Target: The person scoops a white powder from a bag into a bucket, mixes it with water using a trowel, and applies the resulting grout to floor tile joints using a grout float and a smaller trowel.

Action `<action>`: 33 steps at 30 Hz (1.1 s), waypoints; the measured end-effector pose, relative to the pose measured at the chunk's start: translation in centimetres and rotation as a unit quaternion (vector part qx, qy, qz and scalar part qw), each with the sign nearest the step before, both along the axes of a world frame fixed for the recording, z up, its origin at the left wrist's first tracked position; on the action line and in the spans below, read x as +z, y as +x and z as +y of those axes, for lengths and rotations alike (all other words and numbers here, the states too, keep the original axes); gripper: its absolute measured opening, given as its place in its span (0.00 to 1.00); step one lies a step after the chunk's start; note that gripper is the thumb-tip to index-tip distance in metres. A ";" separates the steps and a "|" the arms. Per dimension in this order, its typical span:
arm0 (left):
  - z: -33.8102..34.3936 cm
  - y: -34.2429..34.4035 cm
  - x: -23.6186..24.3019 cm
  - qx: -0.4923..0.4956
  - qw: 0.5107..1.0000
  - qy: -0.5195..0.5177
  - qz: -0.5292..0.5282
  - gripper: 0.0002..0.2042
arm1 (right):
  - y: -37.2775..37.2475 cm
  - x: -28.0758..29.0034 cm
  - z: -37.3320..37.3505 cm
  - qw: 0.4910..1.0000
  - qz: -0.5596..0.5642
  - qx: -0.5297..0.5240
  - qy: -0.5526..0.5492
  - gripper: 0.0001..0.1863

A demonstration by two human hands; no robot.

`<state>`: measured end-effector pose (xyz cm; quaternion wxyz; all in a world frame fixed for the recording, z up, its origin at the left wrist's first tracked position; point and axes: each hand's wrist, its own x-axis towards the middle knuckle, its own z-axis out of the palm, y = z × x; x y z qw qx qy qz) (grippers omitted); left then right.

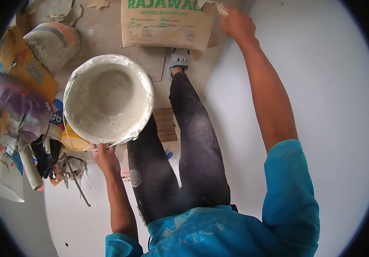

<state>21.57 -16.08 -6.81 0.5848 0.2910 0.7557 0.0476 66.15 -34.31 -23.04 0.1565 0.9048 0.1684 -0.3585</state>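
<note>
My left hand (105,157) is closed on the thin wire handle at the near rim of a pail (144,92). The pail is round and pale, crusted with dried plaster, and tipped so its inside shows; a greyish coating covers its bottom and walls. Up at the far right, my right hand (238,25) is closed beside the right edge of a brown paper cement bag (167,36). A small, pale, crumpled piece (223,10) sticks out of its fingers toward the bag; whether it is torn bag paper or a tool I cannot make out.
At left lie a yellow carton (24,64), a rounded dusty sack (54,45), a purple plastic bag (17,109), a yellow tub (75,140) and a white pipe (30,169). A stack of brown boards (165,124) lies behind my legs. A white wall (321,77) rises on the right.
</note>
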 end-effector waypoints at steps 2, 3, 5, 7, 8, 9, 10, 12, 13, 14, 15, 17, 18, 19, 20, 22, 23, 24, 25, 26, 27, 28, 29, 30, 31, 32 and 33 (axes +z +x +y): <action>-0.3 -0.1 0.1 -0.001 1.000 0.006 0.013 0.29 | -0.3 -0.5 -0.1 1.000 0.012 0.002 0.023 0.24; -0.3 -0.3 0.1 -0.002 1.000 0.010 0.017 0.29 | -0.6 0.3 -1.1 0.999 0.026 -0.006 0.038 0.24; -0.3 -0.5 0.0 0.002 1.000 0.015 0.019 0.28 | -1.4 1.5 -1.5 0.998 0.044 -0.021 0.048 0.24; 0.1 -0.2 -0.5 0.008 1.000 0.014 0.011 0.28 | -2.4 2.0 -1.1 0.997 0.049 -0.041 0.037 0.23; 0.1 -0.3 -0.8 0.002 1.000 0.012 0.004 0.28 | -2.3 1.0 -0.7 0.997 0.063 -0.024 0.021 0.23; 0.1 -0.5 -1.2 -0.005 1.000 0.009 -0.003 0.28 | -1.7 -1.1 -0.3 0.997 0.078 -0.008 0.005 0.22; -0.1 -0.6 -1.3 -0.006 1.000 0.010 -0.005 0.28 | -1.5 -2.1 0.2 0.995 0.097 0.014 -0.008 0.22; -0.2 -0.2 -1.7 -0.005 1.000 0.004 -0.014 0.28 | -1.5 -2.0 -1.4 0.997 0.071 0.016 0.026 0.23; -0.3 0.1 -1.7 -0.004 1.000 0.004 -0.015 0.28 | -1.5 -1.9 -2.0 0.997 0.061 0.017 0.045 0.24; -0.4 0.2 -1.4 -0.001 1.000 0.009 -0.015 0.27 | -2.3 -0.7 -2.5 0.997 0.069 0.013 0.037 0.24; -0.4 0.3 -1.1 0.001 1.000 0.013 -0.015 0.27 | -3.4 1.0 -3.2 0.997 0.077 0.009 0.029 0.24; -0.6 0.1 -1.1 -0.002 1.000 0.013 -0.017 0.27 | -4.5 2.0 -4.0 0.996 0.090 -0.010 0.016 0.23; -0.7 0.0 -1.3 -0.003 1.000 0.012 -0.017 0.26 | -5.0 1.8 -3.8 0.995 0.098 -0.020 0.013 0.22; -0.7 0.0 -1.6 -0.007 1.000 0.007 -0.020 0.26 | -5.5 1.8 -3.8 0.994 0.103 -0.033 0.008 0.22; -0.8 0.1 -2.0 -0.005 1.000 0.007 -0.017 0.26 | -5.7 0.9 -3.8 0.993 0.110 -0.033 -0.004 0.22; -1.3 0.1 -2.6 0.002 1.000 0.014 -0.007 0.26 | -5.4 -1.4 -3.4 0.991 0.127 -0.027 -0.024 0.23; -1.5 0.2 -2.6 0.001 1.000 0.015 -0.008 0.26 | -5.4 -1.3 -3.6 0.992 0.122 -0.035 -0.019 0.23; -1.6 0.4 -2.7 0.000 1.000 0.016 -0.010 0.26 | -5.6 -0.9 -4.1 0.992 0.117 -0.043 -0.013 0.23; -1.6 0.5 -2.7 -0.001 1.000 0.017 -0.010 0.26 | -5.7 -0.1 -4.3 0.992 0.112 -0.050 -0.009 0.23; -1.6 0.4 -2.5 -0.004 1.000 0.018 -0.007 0.26 | -5.8 0.9 -4.3 0.992 0.113 -0.057 -0.011 0.23; -1.4 0.4 -2.2 -0.008 1.000 0.018 -0.004 0.26 | -5.7 2.4 -4.4 0.991 0.114 -0.063 -0.014 0.23; -1.2 0.5 -2.0 -0.013 1.000 0.017 -0.002 0.26 | -5.6 3.6 -4.9 0.991 0.113 -0.072 -0.018 0.24; -1.2 0.6 -2.0 -0.010 1.000 0.016 -0.001 0.26 | -5.5 4.2 -5.6 0.990 0.114 -0.088 -0.012 0.24; -1.3 0.8 -2.0 -0.006 1.000 0.015 0.001 0.26 | -5.5 4.6 -6.6 0.988 0.114 -0.103 -0.006 0.24; -1.3 0.8 -2.1 -0.004 1.000 0.013 0.002 0.26 | -5.3 5.0 -7.6 0.986 0.113 -0.121 -0.001 0.24; -1.5 0.4 -2.3 -0.006 1.000 0.011 0.003 0.26 | -5.0 5.5 -8.5 0.986 0.109 -0.125 0.008 0.24; -1.8 -0.4 -2.6 -0.008 1.000 0.010 0.003 0.26 | -4.7 5.9 -9.3 0.986 0.104 -0.130 0.016 0.24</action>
